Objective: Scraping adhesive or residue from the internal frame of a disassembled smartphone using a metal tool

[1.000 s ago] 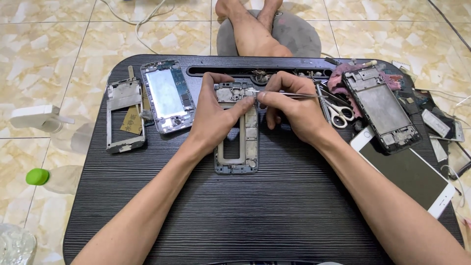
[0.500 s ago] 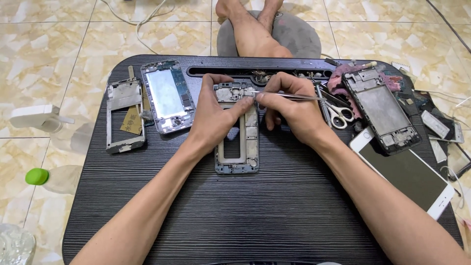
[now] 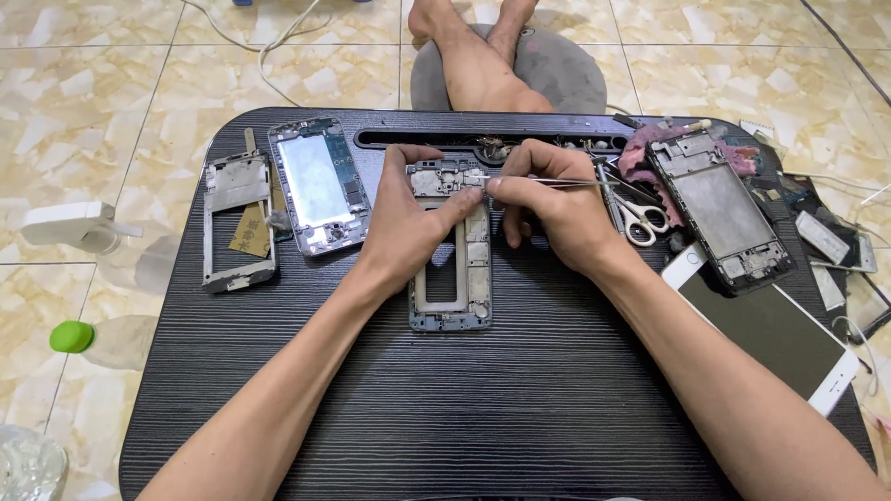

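A stripped phone frame [image 3: 452,278] lies upright in the middle of the black lap table [image 3: 445,399]. My left hand [image 3: 408,218] rests on its left side, thumb pressing the top part of the frame, holding it down. My right hand [image 3: 548,209] grips thin metal tweezers [image 3: 557,181] that lie nearly level, their tip touching the frame's upper edge next to my left thumb.
Two more gutted phone frames [image 3: 237,223] [image 3: 317,186] lie at the left, another one [image 3: 719,209] at the right beside scissors [image 3: 636,215] and a white phone [image 3: 770,325]. Small parts clutter the right edge. Crossed bare feet [image 3: 478,56] rest beyond the table on tiled floor.
Hardly anything differs. The tweezers' tip and both hands have stayed at the top of the middle frame, with only slight finger shifts.
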